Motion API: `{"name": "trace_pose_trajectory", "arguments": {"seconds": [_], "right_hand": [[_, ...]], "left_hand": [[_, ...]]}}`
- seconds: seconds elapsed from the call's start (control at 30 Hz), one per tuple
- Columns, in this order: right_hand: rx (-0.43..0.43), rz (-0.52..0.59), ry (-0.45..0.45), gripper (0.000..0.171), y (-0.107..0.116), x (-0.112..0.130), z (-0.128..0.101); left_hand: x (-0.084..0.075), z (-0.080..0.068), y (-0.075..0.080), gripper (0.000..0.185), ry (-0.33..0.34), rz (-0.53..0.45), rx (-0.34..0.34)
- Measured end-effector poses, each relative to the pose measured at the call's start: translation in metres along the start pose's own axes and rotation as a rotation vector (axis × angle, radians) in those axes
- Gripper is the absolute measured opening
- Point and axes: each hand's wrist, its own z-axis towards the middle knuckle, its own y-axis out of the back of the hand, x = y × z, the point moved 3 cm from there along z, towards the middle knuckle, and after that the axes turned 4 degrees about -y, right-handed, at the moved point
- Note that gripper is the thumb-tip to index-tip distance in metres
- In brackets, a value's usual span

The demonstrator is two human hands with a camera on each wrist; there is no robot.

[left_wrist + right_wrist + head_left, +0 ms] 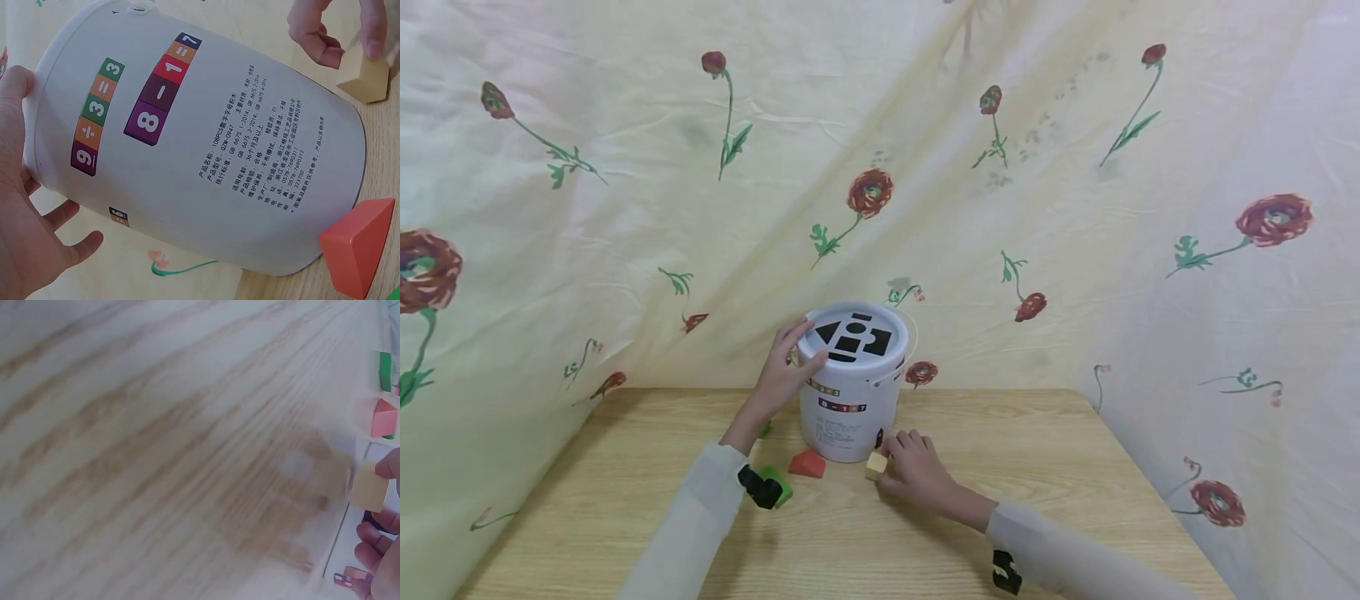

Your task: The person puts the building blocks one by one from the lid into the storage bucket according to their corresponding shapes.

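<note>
A white plastic bucket [848, 408] stands on the wooden table [625, 467], its lid [854, 335] cut with black shape holes. My left hand [782, 371] grips the bucket's upper left rim; in the left wrist view the thumb and fingers [25, 212] curl round the rim of the bucket [206, 144]. My right hand [913, 471] pinches a pale wooden block [876, 465] at the bucket's base, also visible as the block [365, 78] and the block [369, 486]. A red block [807, 463] and a green block [778, 486] lie in front of the bucket.
A floral cloth [1075, 208] hangs close behind and on both sides of the table. The bucket's wire handle [904, 358] hangs on its right side. The red block [356, 247] lies against the bucket's base.
</note>
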Motion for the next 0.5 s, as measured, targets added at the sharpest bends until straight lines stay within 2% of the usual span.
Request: {"name": "trace_pose_trajectory", "arguments": {"seconds": [0.3, 0.5], "right_hand": [[-0.020, 0.059, 0.171, 0.027, 0.023, 0.006, -0.001], [-0.058, 0.062, 0.237, 0.028, 0.046, 0.016, 0.003]], "left_hand": [[0.000, 0.000, 0.000, 0.069, -0.004, 0.004, -0.005], [0.000, 0.000, 0.000, 0.069, -0.009, 0.006, -0.004]]}}
